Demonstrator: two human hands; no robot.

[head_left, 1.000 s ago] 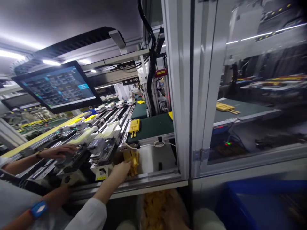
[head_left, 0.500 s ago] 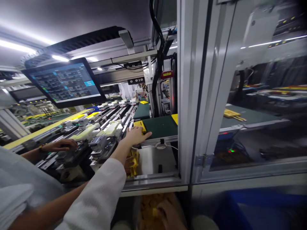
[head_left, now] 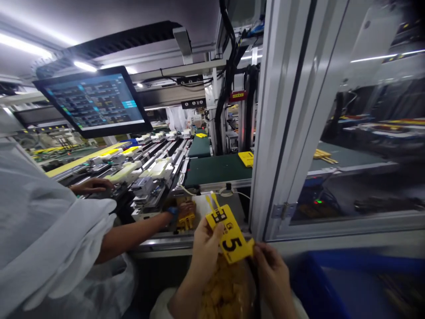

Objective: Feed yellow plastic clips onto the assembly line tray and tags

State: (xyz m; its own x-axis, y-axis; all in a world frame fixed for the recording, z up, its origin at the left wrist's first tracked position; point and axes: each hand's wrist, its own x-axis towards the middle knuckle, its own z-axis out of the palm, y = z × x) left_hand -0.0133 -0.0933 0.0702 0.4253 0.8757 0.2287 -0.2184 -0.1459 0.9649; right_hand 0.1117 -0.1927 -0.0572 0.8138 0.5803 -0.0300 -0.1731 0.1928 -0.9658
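Observation:
In my left hand (head_left: 206, 248) is a flat yellow piece (head_left: 232, 237) marked with a black 5, two thin tabs sticking up from its top end. My right hand (head_left: 270, 266) pinches a small yellow bit at the piece's lower right corner. Under both hands stands a clear bag or bin of small yellow-orange pieces (head_left: 222, 288). Just left of the held piece, a co-worker's hand (head_left: 186, 207) is at more yellow pieces (head_left: 185, 221) beside the machine.
A green conveyor belt (head_left: 215, 170) carries a yellow piece (head_left: 246, 158). Fixtures on rails (head_left: 159, 168) and a tilted monitor (head_left: 96, 104) are at left. A metal frame post (head_left: 282, 110) rises at right. A blue bin (head_left: 332, 279) sits lower right.
My left hand has come back from the belt with the yellow piece. My right hand has risen from the small pieces to its corner. The co-worker's blue-banded wrist now shows.

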